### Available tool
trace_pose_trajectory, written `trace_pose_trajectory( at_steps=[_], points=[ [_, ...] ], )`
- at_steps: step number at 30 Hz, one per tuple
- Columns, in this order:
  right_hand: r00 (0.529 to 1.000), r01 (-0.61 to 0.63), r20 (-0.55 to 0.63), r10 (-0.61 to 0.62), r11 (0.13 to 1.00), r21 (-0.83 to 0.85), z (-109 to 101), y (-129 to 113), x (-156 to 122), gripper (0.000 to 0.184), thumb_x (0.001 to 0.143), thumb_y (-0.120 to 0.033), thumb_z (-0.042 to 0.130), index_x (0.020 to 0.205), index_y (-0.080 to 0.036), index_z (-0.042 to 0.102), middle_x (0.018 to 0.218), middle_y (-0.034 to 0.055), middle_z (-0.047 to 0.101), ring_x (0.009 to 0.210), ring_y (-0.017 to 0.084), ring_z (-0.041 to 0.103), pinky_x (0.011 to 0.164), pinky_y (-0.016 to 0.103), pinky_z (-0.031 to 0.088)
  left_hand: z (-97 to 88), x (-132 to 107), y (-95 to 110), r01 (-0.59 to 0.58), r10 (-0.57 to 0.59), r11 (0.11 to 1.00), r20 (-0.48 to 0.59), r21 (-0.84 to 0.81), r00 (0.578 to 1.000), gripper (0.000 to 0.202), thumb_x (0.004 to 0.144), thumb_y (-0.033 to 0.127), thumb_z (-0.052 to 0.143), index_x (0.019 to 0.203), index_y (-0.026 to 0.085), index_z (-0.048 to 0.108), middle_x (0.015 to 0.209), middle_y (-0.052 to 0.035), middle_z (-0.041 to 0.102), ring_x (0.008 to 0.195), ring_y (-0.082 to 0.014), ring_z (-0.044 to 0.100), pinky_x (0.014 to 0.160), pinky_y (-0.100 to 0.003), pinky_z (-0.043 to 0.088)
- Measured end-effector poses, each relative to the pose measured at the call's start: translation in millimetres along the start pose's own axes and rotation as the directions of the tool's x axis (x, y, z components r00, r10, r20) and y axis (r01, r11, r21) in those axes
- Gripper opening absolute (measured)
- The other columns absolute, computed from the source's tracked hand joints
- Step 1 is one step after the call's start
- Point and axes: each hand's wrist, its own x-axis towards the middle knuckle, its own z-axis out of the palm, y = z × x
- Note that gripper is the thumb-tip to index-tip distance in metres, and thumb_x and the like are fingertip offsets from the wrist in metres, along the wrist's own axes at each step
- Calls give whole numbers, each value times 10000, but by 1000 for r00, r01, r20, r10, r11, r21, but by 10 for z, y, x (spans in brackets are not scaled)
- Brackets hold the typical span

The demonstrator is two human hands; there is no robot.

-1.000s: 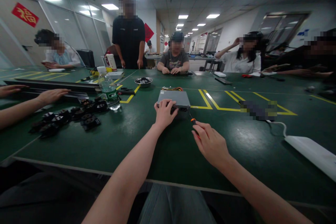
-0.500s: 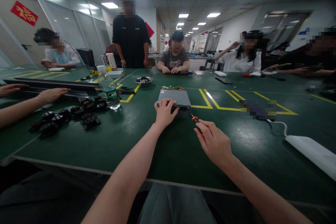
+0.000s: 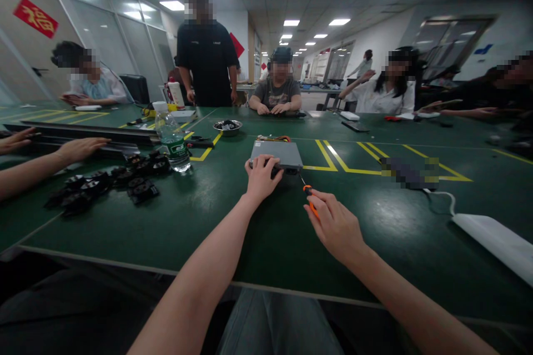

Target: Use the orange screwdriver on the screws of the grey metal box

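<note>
A grey metal power supply unit [image 3: 277, 151] lies on the green table in front of me, with coloured wires [image 3: 272, 138] at its far side. My left hand [image 3: 262, 177] grips its near left edge, fingers on top and thumb along the front. In my right hand [image 3: 335, 222] is a screwdriver [image 3: 313, 208] with an orange and black handle, held between thumb and fingers. Its thin shaft points up and left to the unit's near right corner. Whether the tip touches a screw is too small to tell.
Left of me are a water bottle [image 3: 177, 147], several black fan-like parts [image 3: 141, 191], dark metal strips [image 3: 120, 147] and a neighbour's hands [image 3: 83, 147]. A metal bowl [image 3: 227, 128] stands beyond. At right lie a blurred dark device [image 3: 408, 173] and a white cabled device [image 3: 495, 241].
My right hand has shifted slightly left and rolled a little, so more of the screwdriver's orange handle shows. My left hand and the power supply unit stay in place.
</note>
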Motion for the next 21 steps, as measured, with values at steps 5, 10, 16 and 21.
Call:
trace_pose_trajectory(
  at_steps=[5, 10, 16, 21],
  points=[
    [997, -64, -34, 64, 998, 1, -32, 40, 18, 175, 840, -268, 516, 960, -141, 518, 924, 90, 609, 721, 142, 561, 622, 248, 437, 2, 1, -5, 4, -4, 1000, 6, 5, 1000, 289, 792, 369, 570, 1070, 300, 533, 1152, -24, 513, 1083, -222, 439, 956, -439, 238],
    [1000, -1, 17, 0, 999, 36, -15, -16, 14, 168, 834, -191, 477, 984, -121, 507, 1073, 152, 562, 862, 182, 561, 711, 289, 452, 0, 1, -5, -1, 1, 1000, 6, 5, 1000, 283, 795, 365, 565, 1068, 300, 531, 1154, -28, 516, 1083, -221, 443, 956, -440, 238],
    [999, -30, -29, 31, 999, 24, -10, 24, -3, 151, 841, -237, 509, 959, -144, 513, 926, 87, 599, 722, 134, 548, 634, 241, 436, -14, 0, 2, 3, -3, 1000, 19, 10, 1000, 291, 799, 369, 560, 1079, 295, 532, 1158, -34, 514, 1087, -226, 441, 955, -441, 243],
    [998, -20, 60, 16, 998, 63, 1, -23, -12, 197, 837, -216, 474, 1011, -130, 509, 1091, 143, 547, 838, 171, 558, 701, 282, 451, -8, 0, 2, 2, -2, 1000, 18, 14, 1000, 295, 798, 369, 559, 1083, 297, 532, 1154, -35, 511, 1085, -228, 444, 960, -442, 244]
  ],
)
